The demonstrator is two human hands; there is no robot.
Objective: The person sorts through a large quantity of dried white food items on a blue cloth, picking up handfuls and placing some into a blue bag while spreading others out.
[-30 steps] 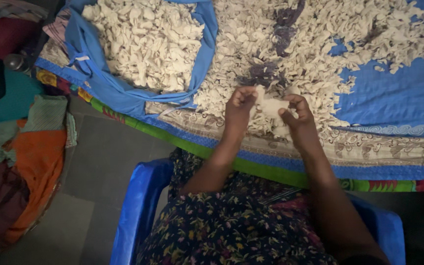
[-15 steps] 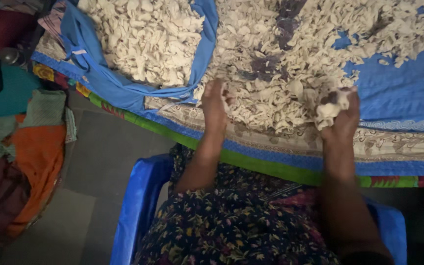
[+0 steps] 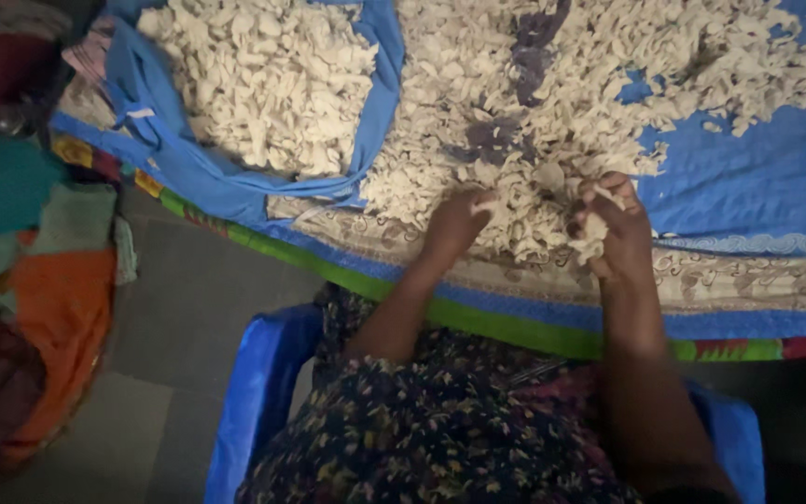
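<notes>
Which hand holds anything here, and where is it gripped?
The right hand clutches a clump of pale scraps in curled fingers; the left hand pinches one scrap at the pile's edge.

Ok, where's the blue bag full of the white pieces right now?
In the head view the blue bag lies open at upper left on the patterned cloth, left of the loose white pieces and beyond the left hand.

Both forearms are stretched forward from the lap, with a gap kept between the 2 hands. The left hand (image 3: 456,227) is turned with its back up, the wrist almost straight, and its fingers (image 3: 479,201) are curled inward and pinched together at the tips. The right hand (image 3: 616,235) is raised a little higher, its fingers (image 3: 604,198) bent into a loose fist, with the thumb pressed against them.
</notes>
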